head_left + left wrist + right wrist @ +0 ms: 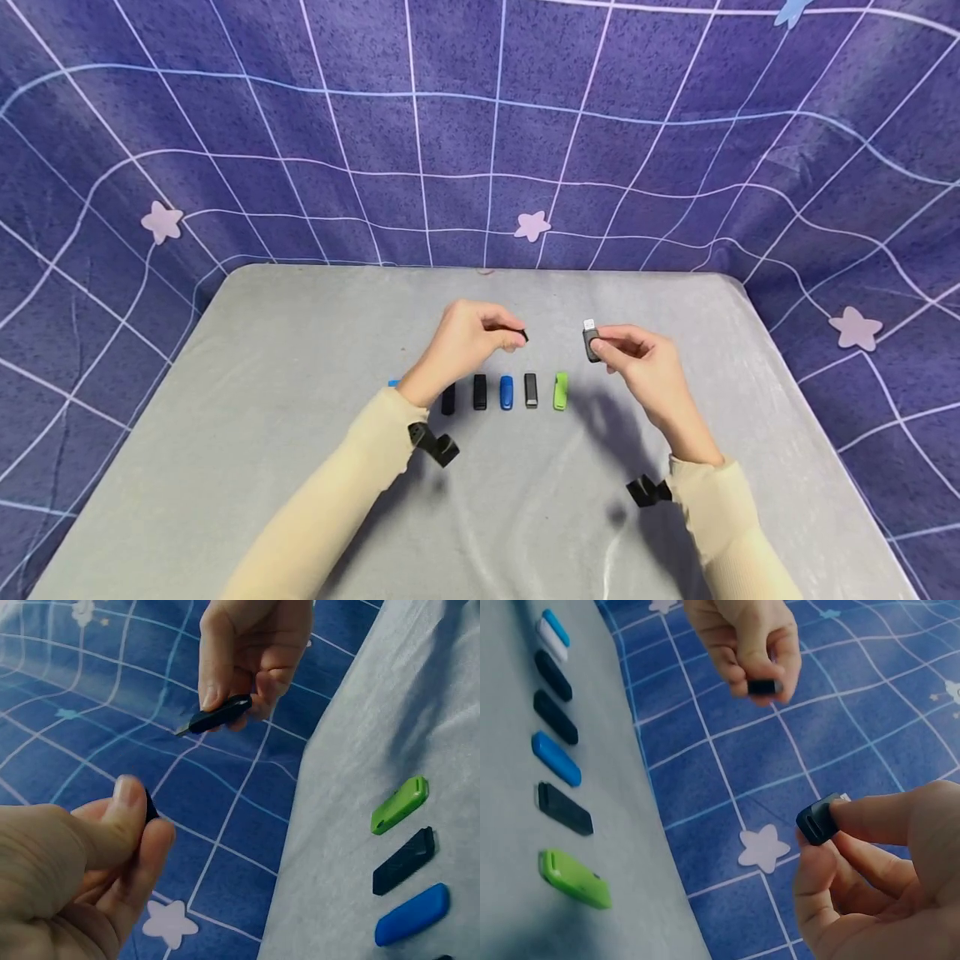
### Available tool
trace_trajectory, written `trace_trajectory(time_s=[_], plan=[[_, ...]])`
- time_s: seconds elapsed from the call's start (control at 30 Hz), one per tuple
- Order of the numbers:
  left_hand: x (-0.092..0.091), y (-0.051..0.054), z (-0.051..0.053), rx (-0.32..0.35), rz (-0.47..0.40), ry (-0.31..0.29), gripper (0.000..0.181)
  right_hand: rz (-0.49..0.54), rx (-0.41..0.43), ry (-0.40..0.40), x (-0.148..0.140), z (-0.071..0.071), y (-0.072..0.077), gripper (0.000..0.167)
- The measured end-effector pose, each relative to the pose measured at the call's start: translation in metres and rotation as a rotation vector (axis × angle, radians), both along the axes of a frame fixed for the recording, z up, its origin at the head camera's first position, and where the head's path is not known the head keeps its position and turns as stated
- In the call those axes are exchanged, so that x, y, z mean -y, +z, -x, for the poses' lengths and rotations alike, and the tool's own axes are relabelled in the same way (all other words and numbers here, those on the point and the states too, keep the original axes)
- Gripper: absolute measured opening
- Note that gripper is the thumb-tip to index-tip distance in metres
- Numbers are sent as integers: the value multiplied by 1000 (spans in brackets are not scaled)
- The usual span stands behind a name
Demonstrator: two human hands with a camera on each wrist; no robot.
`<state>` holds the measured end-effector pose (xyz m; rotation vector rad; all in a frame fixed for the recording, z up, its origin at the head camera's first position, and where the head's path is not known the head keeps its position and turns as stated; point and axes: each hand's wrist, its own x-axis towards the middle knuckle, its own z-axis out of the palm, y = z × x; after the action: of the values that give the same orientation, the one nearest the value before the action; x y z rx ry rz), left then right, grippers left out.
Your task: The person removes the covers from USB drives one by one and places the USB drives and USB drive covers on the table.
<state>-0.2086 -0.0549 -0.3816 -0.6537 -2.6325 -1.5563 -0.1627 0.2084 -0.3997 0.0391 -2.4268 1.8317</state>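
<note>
My right hand [647, 367] pinches a black USB flash drive [591, 345] between thumb and fingers, its silver plug bare and pointing away from me. To its left, my left hand [476, 335] holds a small black piece [763, 687] at its fingertips; it looks like the drive's cap, though the fingers cover much of it. Both hands are raised over the table, a gap between them. Below lies a row of flash drives: a green one [561, 391], a dark grey one [531, 390], a blue one [506, 392] and two black ones [480, 392].
At the row's left end, a white drive [553, 639] and a light blue drive [556, 627] lie close together, mostly behind my left wrist in the head view. A grey cloth covers the table [300, 350]. Purple-blue curtain [450, 142] with grid lines and stars surrounds its back and sides.
</note>
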Motion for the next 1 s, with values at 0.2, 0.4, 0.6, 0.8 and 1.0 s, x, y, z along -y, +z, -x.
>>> trace_trajectory(time_s=[0.2, 0.4, 0.6, 0.8, 1.0], plan=[[-25, 0, 24, -27, 77, -29, 13, 33, 30, -4, -7, 13, -1, 29], [-46, -9, 47, -5, 129, -35, 14, 23, 68, -13, -13, 27, -9, 32], [-61, -22, 61, 37, 164, -49, 17, -23, 84, -44, -20, 40, -23, 31], [-74, -39, 71, 66, 198, -59, 12, -20, 116, -28, -22, 51, -35, 34], [-87, -51, 78, 47, 266, -52, 9, -87, 133, -59, -22, 56, -43, 29]])
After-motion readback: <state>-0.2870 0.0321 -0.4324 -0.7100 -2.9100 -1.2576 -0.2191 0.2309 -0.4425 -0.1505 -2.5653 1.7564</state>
